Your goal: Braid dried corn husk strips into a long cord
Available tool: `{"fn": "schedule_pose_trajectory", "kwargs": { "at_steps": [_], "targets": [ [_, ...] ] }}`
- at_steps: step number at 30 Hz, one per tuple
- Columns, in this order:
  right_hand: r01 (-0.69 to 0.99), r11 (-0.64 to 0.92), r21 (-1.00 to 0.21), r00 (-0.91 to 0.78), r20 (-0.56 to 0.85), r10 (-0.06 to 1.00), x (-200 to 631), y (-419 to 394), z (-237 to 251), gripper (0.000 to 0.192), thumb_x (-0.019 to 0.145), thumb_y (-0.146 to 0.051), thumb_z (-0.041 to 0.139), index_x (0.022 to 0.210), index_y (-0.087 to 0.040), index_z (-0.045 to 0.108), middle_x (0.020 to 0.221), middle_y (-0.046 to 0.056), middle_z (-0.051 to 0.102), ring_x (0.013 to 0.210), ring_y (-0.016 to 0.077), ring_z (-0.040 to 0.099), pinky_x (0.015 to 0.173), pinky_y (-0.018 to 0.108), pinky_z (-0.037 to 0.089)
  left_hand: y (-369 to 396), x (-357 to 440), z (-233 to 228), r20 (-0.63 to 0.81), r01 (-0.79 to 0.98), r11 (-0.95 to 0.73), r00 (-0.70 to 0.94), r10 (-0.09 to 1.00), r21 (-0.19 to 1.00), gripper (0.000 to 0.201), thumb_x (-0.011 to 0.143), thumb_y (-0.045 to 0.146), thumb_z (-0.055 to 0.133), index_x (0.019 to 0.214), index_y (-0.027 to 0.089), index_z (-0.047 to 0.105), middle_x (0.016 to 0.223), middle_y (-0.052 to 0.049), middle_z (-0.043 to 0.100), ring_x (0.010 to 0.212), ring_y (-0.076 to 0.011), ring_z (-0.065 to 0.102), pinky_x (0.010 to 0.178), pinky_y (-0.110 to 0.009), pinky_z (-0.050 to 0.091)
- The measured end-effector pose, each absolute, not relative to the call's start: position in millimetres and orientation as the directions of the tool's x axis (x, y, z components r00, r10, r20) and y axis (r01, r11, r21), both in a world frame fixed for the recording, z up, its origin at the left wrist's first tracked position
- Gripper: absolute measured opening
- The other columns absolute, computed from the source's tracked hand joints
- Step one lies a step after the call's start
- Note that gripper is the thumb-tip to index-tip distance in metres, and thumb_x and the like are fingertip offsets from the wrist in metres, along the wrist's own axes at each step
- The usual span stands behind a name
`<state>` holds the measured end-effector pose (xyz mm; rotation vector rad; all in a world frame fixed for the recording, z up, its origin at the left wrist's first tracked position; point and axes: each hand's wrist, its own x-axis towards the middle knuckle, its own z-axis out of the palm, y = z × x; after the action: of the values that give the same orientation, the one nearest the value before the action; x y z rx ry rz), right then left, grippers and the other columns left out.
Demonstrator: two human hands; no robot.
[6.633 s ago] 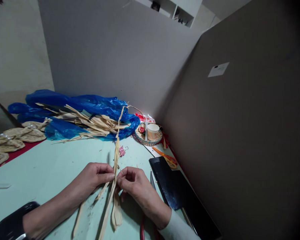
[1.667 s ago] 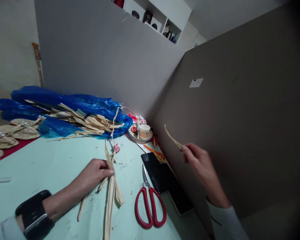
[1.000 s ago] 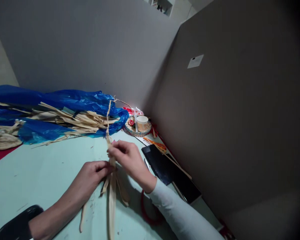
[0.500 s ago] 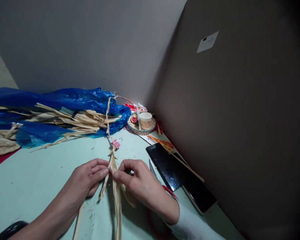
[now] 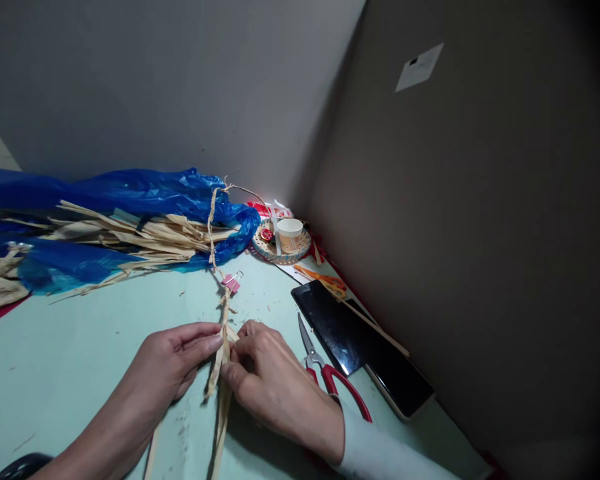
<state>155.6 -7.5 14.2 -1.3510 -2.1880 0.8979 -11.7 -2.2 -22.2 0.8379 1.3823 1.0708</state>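
Nearest, on the pale green table (image 5: 80, 333), the left hand (image 5: 167, 363) and the right hand (image 5: 273, 380) meet at a bundle of dry straw strips (image 5: 223, 360). The left fingers (image 5: 205, 340) lie nearly straight, tips pinched onto the strips from the left. The right fingers (image 5: 247, 333) curl tightly closed onto the same strips from the right (their tips are hidden behind the knuckles). The strips' lower ends run out of view at the bottom edge. Just right lie red-handled scissors (image 5: 330, 377), partly covered by the right wrist, beside a black phone (image 5: 350, 340). Farther up, a pink binder clip (image 5: 231, 283) grips the braided cord (image 5: 212, 227), which reaches loose straw on blue plastic (image 5: 145, 200). A paper cup (image 5: 290, 233) stands beyond.
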Motion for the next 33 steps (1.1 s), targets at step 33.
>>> {"fn": "schedule_pose_trajectory", "kwargs": {
  "at_steps": [33],
  "targets": [
    [0.628, 0.269, -0.730, -0.379, 0.015, 0.925, 157.3, 2.5, 24.4, 0.026, 0.100, -0.027, 0.042, 0.092, -0.018, 0.065, 0.090, 0.006, 0.066, 0.085, 0.0177, 0.053, 0.070, 0.027, 0.031, -4.9, -5.0, 7.0, -0.188, 0.247, 0.227, -0.172, 0.967, 0.942, 0.024, 0.053, 0.040, 0.080, 0.066, 0.020, 0.077, 0.063, -0.002, 0.075, 0.067, -0.0216, 0.060, 0.063, -0.028, 0.042]
  ]
}}
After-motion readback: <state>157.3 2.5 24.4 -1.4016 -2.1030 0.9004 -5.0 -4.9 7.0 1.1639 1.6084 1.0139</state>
